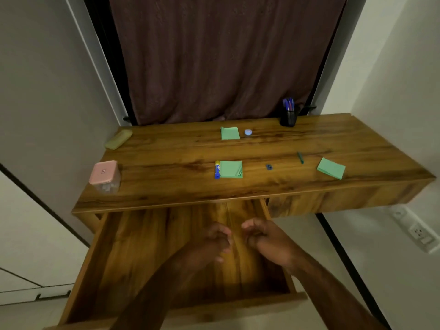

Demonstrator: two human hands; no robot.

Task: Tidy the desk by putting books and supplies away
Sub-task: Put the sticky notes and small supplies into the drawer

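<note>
Nearest, a wooden drawer (95, 258) stands pulled out from under the surface (166, 189), and both hands hover over its bare floor. The left hand (215, 244) and the right hand (262, 239) are close together, fingers loosely curled and released, with nothing seen in either; both are somewhat blurred. On the surface's near left corner sits a clear container with a pink lid (104, 176). Around the middle a blue and yellow glue stick (217, 169) lies touching the left edge of a green notepad (230, 169). To its right lie a small blue item (269, 166), a green pen (300, 157) and a second green notepad (331, 168). Farther back are a third green notepad (229, 133) with a small round blue object (248, 132) just beside it, a yellow-green case (119, 139) at the far left edge, and a black pen holder (288, 118) with blue pens at the far right. A dark curtain (214, 55) hangs behind.
</note>
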